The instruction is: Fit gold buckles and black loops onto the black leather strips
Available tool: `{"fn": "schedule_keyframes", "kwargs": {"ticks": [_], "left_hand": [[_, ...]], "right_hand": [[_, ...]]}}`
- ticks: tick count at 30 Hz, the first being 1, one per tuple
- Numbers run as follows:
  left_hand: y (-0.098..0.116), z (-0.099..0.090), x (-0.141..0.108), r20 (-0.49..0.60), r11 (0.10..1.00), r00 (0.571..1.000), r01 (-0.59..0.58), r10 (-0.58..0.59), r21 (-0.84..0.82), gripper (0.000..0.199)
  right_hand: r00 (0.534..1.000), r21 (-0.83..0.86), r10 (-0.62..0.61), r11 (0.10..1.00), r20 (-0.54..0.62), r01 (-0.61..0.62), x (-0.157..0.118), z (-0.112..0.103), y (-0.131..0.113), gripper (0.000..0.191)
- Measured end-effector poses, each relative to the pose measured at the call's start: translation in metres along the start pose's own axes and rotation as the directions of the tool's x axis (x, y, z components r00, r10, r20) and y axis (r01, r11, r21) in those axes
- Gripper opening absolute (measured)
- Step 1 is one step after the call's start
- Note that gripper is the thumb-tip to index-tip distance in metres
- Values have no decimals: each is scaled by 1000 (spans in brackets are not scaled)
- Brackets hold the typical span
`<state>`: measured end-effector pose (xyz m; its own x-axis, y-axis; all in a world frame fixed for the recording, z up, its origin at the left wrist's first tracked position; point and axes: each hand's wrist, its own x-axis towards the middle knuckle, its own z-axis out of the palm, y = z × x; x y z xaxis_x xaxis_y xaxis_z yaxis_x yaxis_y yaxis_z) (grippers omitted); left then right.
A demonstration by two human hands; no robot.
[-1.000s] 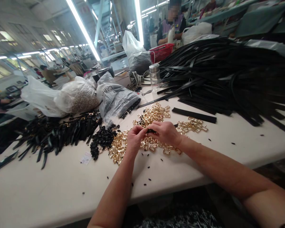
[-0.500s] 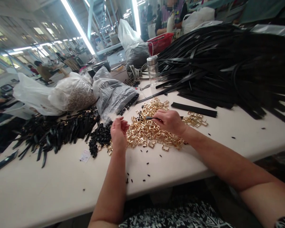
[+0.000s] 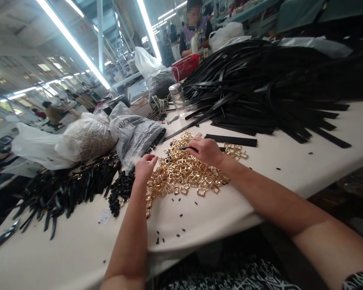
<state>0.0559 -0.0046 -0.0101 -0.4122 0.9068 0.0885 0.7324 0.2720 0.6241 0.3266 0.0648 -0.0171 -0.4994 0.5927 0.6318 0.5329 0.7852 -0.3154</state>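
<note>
My right hand point(image 3: 206, 150) is closed on a thin black strip point(image 3: 185, 148), whose tip sticks out to the left above a heap of gold buckles point(image 3: 181, 173). My left hand point(image 3: 145, 167) is at the left edge of that heap, fingers bent with thumb and fingertips near each other; whatever they hold, if anything, is too small to make out. Just left of it lies a pile of small black pieces point(image 3: 119, 189).
Black straps point(image 3: 245, 84) cover the back right. Behind the heap stand a bottle point(image 3: 178, 100) and a grey bag point(image 3: 134, 131). Strap pieces point(image 3: 69, 187) and scissors point(image 3: 3, 237) lie left. A person point(image 3: 195, 24) is beyond.
The view has turned, so the table sits tilted differently. My left hand's fingers, more spread before, have drawn together. My right hand keeps its hold on the strip over the heap.
</note>
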Motion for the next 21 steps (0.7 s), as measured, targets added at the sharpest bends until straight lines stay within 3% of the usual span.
{"fn": "schedule_keyframes", "kwargs": {"ticks": [3,7,11,15,18,21], "left_hand": [[7,6,25,106,988,994,-7,-10,157,26],[7,18,41,200,992,979,-5,-21,126,13],[-4,16,37,204,999,979,-12,2,47,17],[-14,0,24,253,1000,967,-19,20,-4,18],[-15,-11,20,250,986,966,-104,68,132,12],[-7,-8,27,216,928,959,-241,183,283,21]], "right_hand": [[1000,28,-23,999,1,23,0,0,-1,21],[1000,32,-18,999,5,18,1,-2,-2,20],[1000,68,-17,998,15,16,2,-3,-2,20],[999,98,-30,995,37,26,1,-4,-3,19],[998,81,-17,997,59,12,0,-3,-3,20],[996,89,-11,996,83,4,0,-1,-3,20]]}}
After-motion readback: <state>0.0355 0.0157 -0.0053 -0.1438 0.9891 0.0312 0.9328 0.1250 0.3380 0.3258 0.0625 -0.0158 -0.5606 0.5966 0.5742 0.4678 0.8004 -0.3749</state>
